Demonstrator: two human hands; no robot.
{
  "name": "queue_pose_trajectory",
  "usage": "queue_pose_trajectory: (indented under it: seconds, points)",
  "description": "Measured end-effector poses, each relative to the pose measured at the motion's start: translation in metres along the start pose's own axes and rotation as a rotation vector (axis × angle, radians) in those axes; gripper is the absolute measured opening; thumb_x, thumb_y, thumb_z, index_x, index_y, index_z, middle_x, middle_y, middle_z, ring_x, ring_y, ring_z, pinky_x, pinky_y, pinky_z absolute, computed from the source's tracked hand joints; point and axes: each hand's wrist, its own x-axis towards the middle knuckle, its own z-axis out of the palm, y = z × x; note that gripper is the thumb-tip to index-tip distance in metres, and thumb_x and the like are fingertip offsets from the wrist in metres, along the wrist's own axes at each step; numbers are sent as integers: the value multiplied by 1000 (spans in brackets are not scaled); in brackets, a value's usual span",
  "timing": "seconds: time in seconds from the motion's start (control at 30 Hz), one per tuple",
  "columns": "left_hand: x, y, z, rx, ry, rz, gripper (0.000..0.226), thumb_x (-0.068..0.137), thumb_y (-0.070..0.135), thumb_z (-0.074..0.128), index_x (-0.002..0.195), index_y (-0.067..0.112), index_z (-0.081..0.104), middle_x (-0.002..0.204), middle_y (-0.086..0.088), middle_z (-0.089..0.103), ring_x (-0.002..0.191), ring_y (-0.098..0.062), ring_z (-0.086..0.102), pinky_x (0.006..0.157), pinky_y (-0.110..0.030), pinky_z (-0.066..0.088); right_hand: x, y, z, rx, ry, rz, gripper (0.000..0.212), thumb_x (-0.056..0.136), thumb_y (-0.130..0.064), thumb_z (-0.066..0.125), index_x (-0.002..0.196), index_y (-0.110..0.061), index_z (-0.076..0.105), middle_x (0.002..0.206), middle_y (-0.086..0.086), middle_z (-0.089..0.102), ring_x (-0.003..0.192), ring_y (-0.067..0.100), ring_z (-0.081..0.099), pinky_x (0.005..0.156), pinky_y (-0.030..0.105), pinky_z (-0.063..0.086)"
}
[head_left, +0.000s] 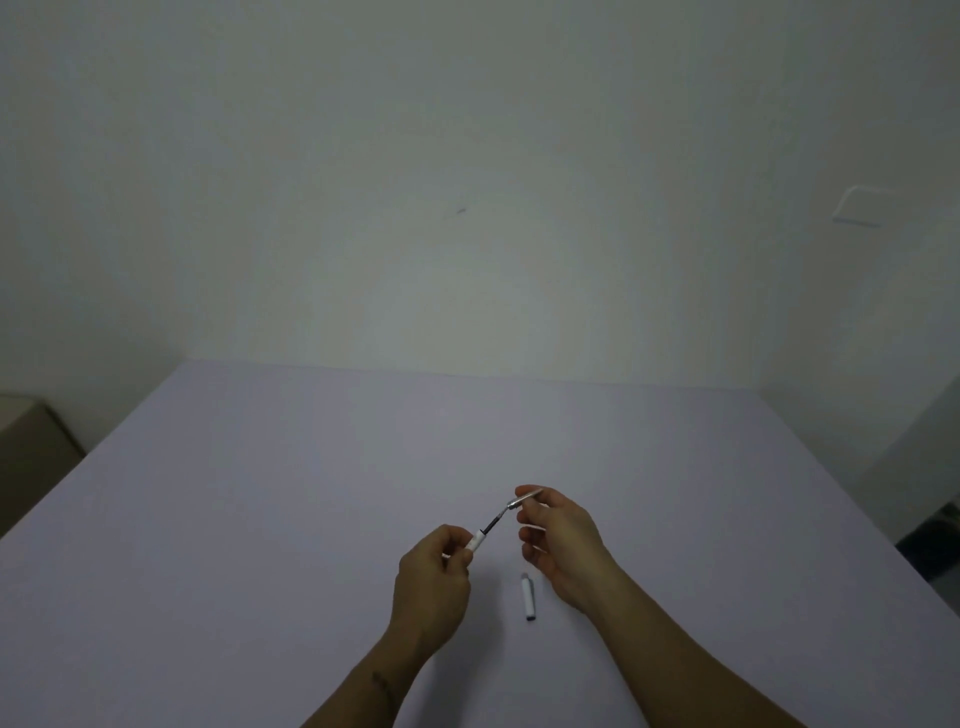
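Pinching the white pen barrel (475, 542) over the table (260, 493), the left hand (431, 577) is pointing its dark refill (492, 523) toward one o'clock — at the silver tip piece (523, 500) the right hand (561, 540) is gripping. A white cap (528, 597) is lying at that hand's seven o'clock.

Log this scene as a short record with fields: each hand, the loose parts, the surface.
left hand: pinches the white pen barrel, held above the table
refill: dark, sticks out of the barrel toward the other hand
right hand: pinches a silvery tip piece, which appears to meet the refill's far end
cap: white, lies flat between the hands, nearer the right one, untouched
table: pale lilac
wall: plain, behind the table
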Motion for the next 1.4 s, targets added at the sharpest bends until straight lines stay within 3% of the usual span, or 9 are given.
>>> queue_pose_trajectory:
  seconds: [0.2, 0.37, 0.5, 0.57, 0.67, 0.83, 1.07, 1.27, 1.4]
  points:
    - [1, -1, 7, -39, -12, -53, 11, 95, 10, 57, 93, 18, 64, 90, 0, 66, 80, -20, 70, 74, -33, 60, 8, -7, -13, 20, 129, -80, 16, 93, -5, 57, 99, -9, 71, 93, 10, 73, 79, 22, 63, 65, 29, 53]
    - [-3, -3, 15, 25, -65, -40, 9, 94, 9, 57, 93, 16, 62, 88, -4, 68, 80, -19, 66, 69, -27, 52, 11, 18, -43, -403, 158, -98, 17, 91, -10, 59, 81, -10, 72, 77, 10, 72, 63, 18, 59, 58, 28, 48]
    - [-6, -10, 21, 59, -122, -50, 8, 91, 9, 58, 89, 15, 63, 81, -5, 67, 66, -14, 57, 64, -29, 52, 12, 45, -59, -835, 167, -107, 15, 87, -16, 59, 89, -13, 73, 88, 6, 74, 75, 19, 67, 62, 22, 48]
    - [-8, -14, 23, 73, -151, -66, 9, 90, 10, 59, 86, 17, 63, 78, -5, 67, 65, -17, 59, 69, -38, 58, 12, 56, -63, -958, 144, -95, 15, 86, -17, 59, 95, -15, 70, 95, 5, 71, 82, 20, 66, 69, 22, 47]
    - [-11, -19, 26, 98, -164, -78, 7, 88, 12, 63, 84, 18, 63, 78, -5, 67, 66, -19, 61, 71, -40, 60, 15, 70, -67, -1113, 110, -96, 15, 88, -19, 57, 100, -14, 65, 104, 8, 68, 88, 23, 65, 75, 27, 51]
    - [-15, -22, 26, 98, -171, -110, 3, 89, 14, 65, 86, 15, 64, 80, -5, 67, 68, -19, 62, 65, -34, 60, 20, 84, -63, -1240, 76, -113, 6, 90, -14, 55, 95, -15, 52, 91, 7, 60, 74, 22, 52, 64, 25, 42]
    - [-20, -29, 16, 55, -187, -147, 3, 90, 11, 65, 88, 9, 65, 79, -8, 65, 63, -15, 57, 51, -20, 48, 29, 103, -55, -1200, 179, -180, 17, 90, -20, 59, 105, -12, 56, 104, 9, 68, 98, 31, 66, 66, 28, 38]
    - [-20, -31, 16, 28, -203, -165, 3, 90, 9, 64, 87, 8, 64, 76, -7, 62, 61, -16, 55, 54, -25, 50, 20, 108, -66, -929, 261, -181, 10, 92, -12, 57, 101, -13, 61, 85, 2, 62, 83, 26, 65, 55, 16, 36]
    - [-17, -23, 27, 24, -239, -146, 3, 91, 10, 62, 88, 9, 64, 79, -6, 62, 66, -17, 57, 56, -24, 51, 8, 99, -65, -665, 232, -148, 19, 92, -6, 56, 102, -17, 67, 84, -3, 63, 70, 9, 60, 54, 7, 39]
